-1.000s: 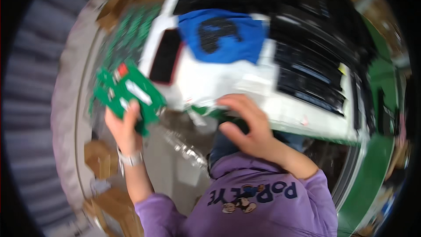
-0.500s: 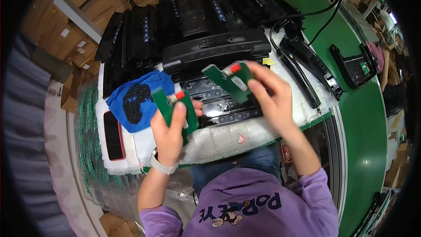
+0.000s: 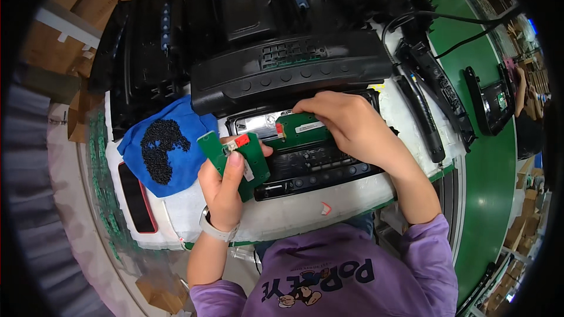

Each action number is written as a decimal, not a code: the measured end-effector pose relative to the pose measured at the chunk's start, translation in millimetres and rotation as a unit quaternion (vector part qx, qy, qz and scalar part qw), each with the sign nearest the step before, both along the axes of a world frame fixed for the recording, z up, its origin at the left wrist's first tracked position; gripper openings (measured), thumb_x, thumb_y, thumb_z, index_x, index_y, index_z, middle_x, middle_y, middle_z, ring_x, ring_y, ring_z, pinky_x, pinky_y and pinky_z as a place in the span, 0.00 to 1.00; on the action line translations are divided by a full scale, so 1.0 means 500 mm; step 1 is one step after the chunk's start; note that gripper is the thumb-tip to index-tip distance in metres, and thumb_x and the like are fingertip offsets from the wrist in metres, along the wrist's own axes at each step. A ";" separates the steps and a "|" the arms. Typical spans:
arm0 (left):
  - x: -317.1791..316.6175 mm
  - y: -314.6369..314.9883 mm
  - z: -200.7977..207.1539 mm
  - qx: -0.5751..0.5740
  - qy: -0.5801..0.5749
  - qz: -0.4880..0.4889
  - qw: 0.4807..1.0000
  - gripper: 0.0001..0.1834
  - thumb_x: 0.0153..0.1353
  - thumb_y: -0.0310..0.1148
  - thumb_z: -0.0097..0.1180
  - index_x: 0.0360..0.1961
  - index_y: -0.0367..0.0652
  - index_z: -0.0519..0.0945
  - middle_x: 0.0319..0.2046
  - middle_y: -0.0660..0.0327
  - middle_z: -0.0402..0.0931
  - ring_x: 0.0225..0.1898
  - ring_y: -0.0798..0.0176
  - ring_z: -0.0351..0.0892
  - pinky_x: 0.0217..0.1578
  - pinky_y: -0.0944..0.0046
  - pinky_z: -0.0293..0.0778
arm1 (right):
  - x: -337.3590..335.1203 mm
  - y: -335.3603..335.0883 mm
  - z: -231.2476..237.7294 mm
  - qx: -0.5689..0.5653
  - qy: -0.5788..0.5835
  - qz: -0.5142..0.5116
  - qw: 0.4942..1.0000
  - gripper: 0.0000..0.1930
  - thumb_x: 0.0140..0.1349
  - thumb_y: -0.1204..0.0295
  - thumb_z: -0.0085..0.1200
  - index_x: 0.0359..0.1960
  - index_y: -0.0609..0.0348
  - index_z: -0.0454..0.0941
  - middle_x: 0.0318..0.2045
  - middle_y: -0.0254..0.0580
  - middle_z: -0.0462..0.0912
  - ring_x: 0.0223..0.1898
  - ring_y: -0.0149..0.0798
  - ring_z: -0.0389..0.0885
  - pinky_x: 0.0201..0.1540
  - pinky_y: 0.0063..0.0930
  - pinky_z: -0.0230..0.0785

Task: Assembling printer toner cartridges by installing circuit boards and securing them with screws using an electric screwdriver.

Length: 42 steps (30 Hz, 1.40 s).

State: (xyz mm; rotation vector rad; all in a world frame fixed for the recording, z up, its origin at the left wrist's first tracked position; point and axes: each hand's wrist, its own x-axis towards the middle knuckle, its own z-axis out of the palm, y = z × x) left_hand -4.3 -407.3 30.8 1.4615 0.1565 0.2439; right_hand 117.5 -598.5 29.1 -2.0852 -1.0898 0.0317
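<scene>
My left hand point(image 3: 222, 196) pinches a green circuit board point(image 3: 255, 161) with a red connector, its thumb on the face and fingers behind. Whether more boards lie beneath is unclear. Over the padded table, my right hand point(image 3: 361, 132) grips the top edge of another green circuit board point(image 3: 302, 133), which also has a red connector and a white label. That board lies over the open inside of a black plastic housing point(image 3: 288, 188); whether it touches the housing is hidden. A second black housing with a row of round buttons point(image 3: 288, 76) stands just behind.
Small black screws point(image 3: 157, 161) lie heaped on a blue cloth point(image 3: 200, 124) at left, beside a red-edged phone point(image 3: 138, 202). A corded black electric screwdriver point(image 3: 422, 120) lies at right. Stacked black housings point(image 3: 241, 6) fill the back. Another housing point(image 3: 490, 103) sits on the green surface.
My right hand has lowered its board from the air down over the black housing and turned it level. My left hand still holds its board. The view has shifted closer to the table.
</scene>
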 end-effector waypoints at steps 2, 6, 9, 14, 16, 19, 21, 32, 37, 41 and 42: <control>0.003 0.002 -0.001 -0.009 0.046 0.008 0.999 0.19 0.66 0.38 0.42 0.42 0.30 0.74 0.34 0.52 0.79 0.33 0.67 0.77 0.36 0.69 0.72 | -0.002 0.000 0.006 -0.021 -0.004 -0.007 1.000 0.18 0.44 0.84 0.49 0.40 0.59 0.77 0.30 0.44 0.77 0.34 0.48 0.77 0.36 0.36 0.71; 0.005 0.005 -0.006 -0.046 0.077 0.019 0.996 0.19 0.66 0.39 0.42 0.43 0.31 0.74 0.34 0.53 0.79 0.32 0.69 0.76 0.35 0.70 0.72 | -0.009 -0.001 0.002 -0.056 -0.151 -0.036 0.986 0.19 0.43 0.81 0.53 0.41 0.58 0.79 0.31 0.41 0.76 0.35 0.42 0.77 0.39 0.33 0.68; 0.009 0.003 -0.011 -0.027 0.088 0.014 0.996 0.19 0.66 0.39 0.42 0.42 0.31 0.75 0.34 0.54 0.80 0.32 0.70 0.76 0.34 0.70 0.71 | -0.014 -0.008 -0.003 -0.097 -0.171 -0.048 0.979 0.19 0.43 0.79 0.55 0.42 0.57 0.79 0.33 0.40 0.76 0.36 0.40 0.75 0.41 0.32 0.66; 0.010 0.001 -0.022 0.052 0.089 -0.007 0.995 0.18 0.66 0.39 0.43 0.41 0.32 0.76 0.33 0.57 0.81 0.29 0.73 0.74 0.32 0.73 0.69 | -0.029 -0.006 -0.008 -0.077 -0.121 -0.097 0.985 0.15 0.43 0.77 0.58 0.37 0.59 0.78 0.34 0.40 0.74 0.35 0.40 0.74 0.39 0.31 0.65; 0.009 0.001 -0.028 0.091 0.060 -0.010 0.994 0.18 0.65 0.38 0.44 0.41 0.32 0.77 0.33 0.58 0.81 0.26 0.75 0.71 0.29 0.75 0.67 | -0.033 -0.003 -0.011 -0.052 -0.084 -0.150 0.984 0.13 0.42 0.76 0.59 0.34 0.59 0.78 0.33 0.39 0.73 0.34 0.40 0.73 0.38 0.30 0.65; 0.007 -0.001 -0.026 0.099 0.056 -0.015 0.993 0.17 0.65 0.38 0.45 0.41 0.33 0.77 0.33 0.59 0.81 0.24 0.76 0.68 0.27 0.74 0.65 | -0.032 -0.006 -0.011 -0.075 -0.064 -0.112 0.989 0.12 0.40 0.76 0.64 0.30 0.58 0.79 0.29 0.36 0.72 0.32 0.40 0.72 0.34 0.32 0.65; 0.010 -0.007 -0.023 0.087 0.070 -0.008 0.994 0.17 0.65 0.38 0.45 0.41 0.33 0.77 0.32 0.59 0.81 0.24 0.76 0.68 0.27 0.74 0.65 | -0.024 -0.014 -0.017 -0.052 -0.103 -0.042 0.992 0.12 0.39 0.76 0.65 0.29 0.58 0.79 0.26 0.34 0.68 0.31 0.38 0.70 0.32 0.32 0.62; 0.011 -0.018 -0.018 0.038 -0.130 -0.010 0.991 0.18 0.65 0.38 0.41 0.41 0.30 0.72 0.36 0.48 0.76 0.39 0.60 0.73 0.43 0.61 0.69 | -0.040 -0.011 -0.002 -0.010 -0.116 -0.024 0.993 0.12 0.41 0.75 0.64 0.30 0.59 0.80 0.27 0.36 0.73 0.31 0.39 0.73 0.33 0.31 0.65; 0.009 -0.051 0.022 0.121 -0.221 0.007 0.968 0.26 0.66 0.51 0.40 0.41 0.33 0.71 0.46 0.46 0.70 0.47 0.53 0.70 0.50 0.56 0.65 | -0.100 0.017 0.044 0.231 0.147 0.102 0.956 0.15 0.52 0.71 0.60 0.42 0.61 0.77 0.33 0.45 0.79 0.33 0.47 0.78 0.33 0.30 0.70; -0.018 -0.078 0.009 0.087 -0.174 -0.030 0.980 0.35 0.59 0.54 0.51 0.54 0.34 0.65 0.51 0.47 0.66 0.55 0.50 0.65 0.56 0.54 0.60 | -0.117 -0.011 0.054 0.242 0.085 0.021 0.966 0.17 0.54 0.75 0.56 0.47 0.60 0.75 0.38 0.46 0.80 0.36 0.44 0.81 0.39 0.28 0.72; -0.028 -0.078 0.005 0.117 -0.170 -0.007 0.979 0.37 0.56 0.54 0.54 0.55 0.34 0.64 0.52 0.47 0.66 0.56 0.50 0.64 0.57 0.54 0.59 | -0.112 -0.025 0.056 0.219 0.129 -0.016 0.967 0.16 0.56 0.77 0.53 0.48 0.60 0.74 0.40 0.47 0.80 0.38 0.43 0.81 0.41 0.28 0.72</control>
